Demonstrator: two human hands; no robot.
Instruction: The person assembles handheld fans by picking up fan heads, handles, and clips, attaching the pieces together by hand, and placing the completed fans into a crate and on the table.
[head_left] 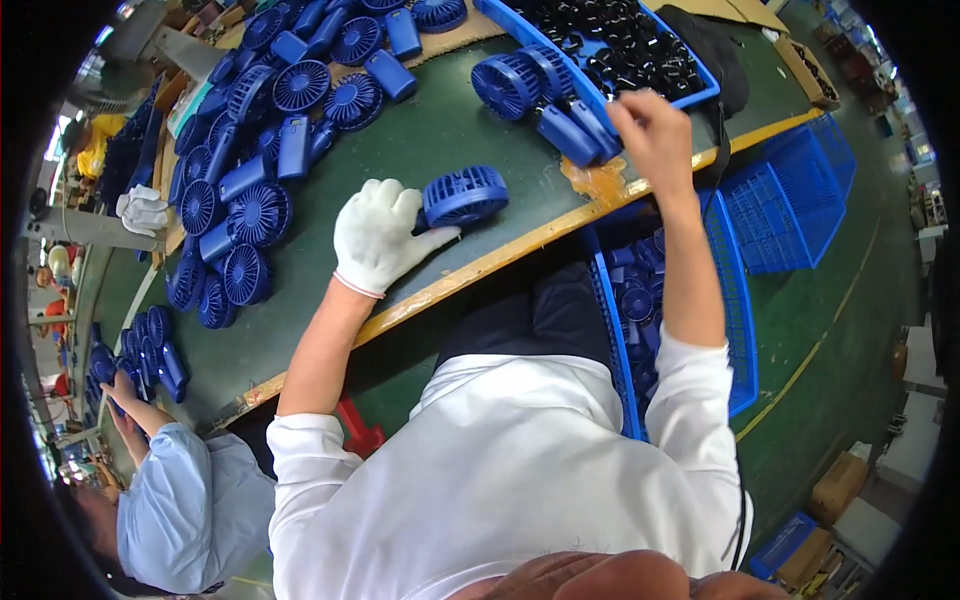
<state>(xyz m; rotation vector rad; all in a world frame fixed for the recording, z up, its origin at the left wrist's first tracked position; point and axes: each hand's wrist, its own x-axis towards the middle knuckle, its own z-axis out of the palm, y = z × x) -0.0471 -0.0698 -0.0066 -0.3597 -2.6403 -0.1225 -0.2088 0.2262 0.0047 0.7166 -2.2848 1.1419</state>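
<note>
My left hand (378, 232), in a white knit glove, is closed around a small blue handheld fan (466, 195). The fan's round caged head sticks out to the right of the glove, and its handle is hidden in my grip. My bare right hand (655, 130) is raised at the near edge of a blue bin (580, 85) full of small black parts (640, 50). Its fingers are curled together, and whatever they may hold is not visible. Just left of that hand, two blue fans (505, 85) lie on the green tabletop, by the bin.
Many blue fans (300, 88) are heaped on the left of the green table (430, 120). A blue crate (740, 330) with fans stands below the table edge on the right, beside another blue basket (795, 200). A co-worker (195, 500) handles fans at the lower left.
</note>
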